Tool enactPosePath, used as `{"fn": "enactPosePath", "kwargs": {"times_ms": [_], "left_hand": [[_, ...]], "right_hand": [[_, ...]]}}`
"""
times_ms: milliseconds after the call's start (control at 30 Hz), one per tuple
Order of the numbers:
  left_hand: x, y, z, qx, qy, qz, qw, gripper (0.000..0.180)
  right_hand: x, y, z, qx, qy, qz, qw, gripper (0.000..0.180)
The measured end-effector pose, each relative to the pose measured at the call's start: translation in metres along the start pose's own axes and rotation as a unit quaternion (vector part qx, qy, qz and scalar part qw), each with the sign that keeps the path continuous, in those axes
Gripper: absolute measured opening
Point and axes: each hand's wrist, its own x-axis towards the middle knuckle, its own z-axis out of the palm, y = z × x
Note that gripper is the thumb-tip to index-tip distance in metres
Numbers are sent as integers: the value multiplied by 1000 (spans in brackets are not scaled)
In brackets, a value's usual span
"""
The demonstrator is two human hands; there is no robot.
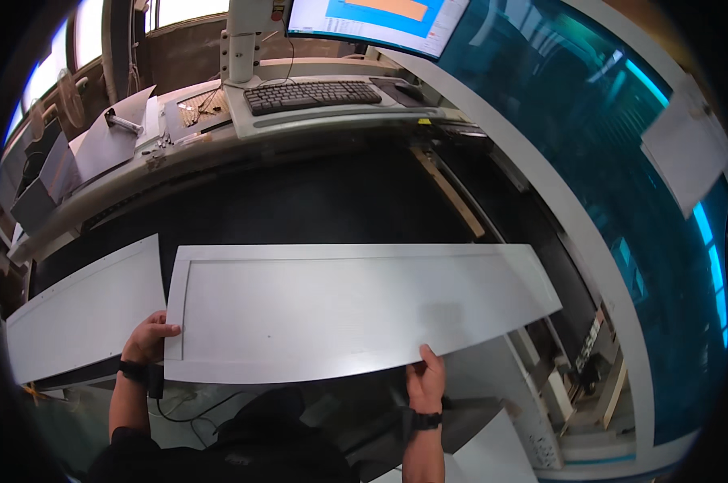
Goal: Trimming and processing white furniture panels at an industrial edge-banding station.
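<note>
The long board (364, 310) runs left to right, partly over the black table (299, 197), gripped at two spots well apart: left hand (148, 338) on its left end, right hand (426, 380) on its near edge.

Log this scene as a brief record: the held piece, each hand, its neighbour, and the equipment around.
Held piece: long white framed panel
Left hand: grips its left edge, thumb on top
Right hand: grips its near edge, right of middle, thumb on top
Neighbour: second white panel, to the left
Beyond: black keyboard, mouse, lit monitor
Right side: blue-tinted machine cover
</note>
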Motion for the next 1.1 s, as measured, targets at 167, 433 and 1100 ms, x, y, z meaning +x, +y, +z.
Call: {"fn": "enactPosePath", "kwargs": {"times_ms": [167,433,1100], "left_hand": [[38,15,8,-12,84,13,996,24],[70,42,29,471,402,134,774,14],[204,-118,345,474,452,342,674,23]], "right_hand": [[111,9,48,-52,-30,73,996,26],[180,-41,76,-499,-185,227,816,39],[440,-46,123,-743,-532,-318,252,71]]}}
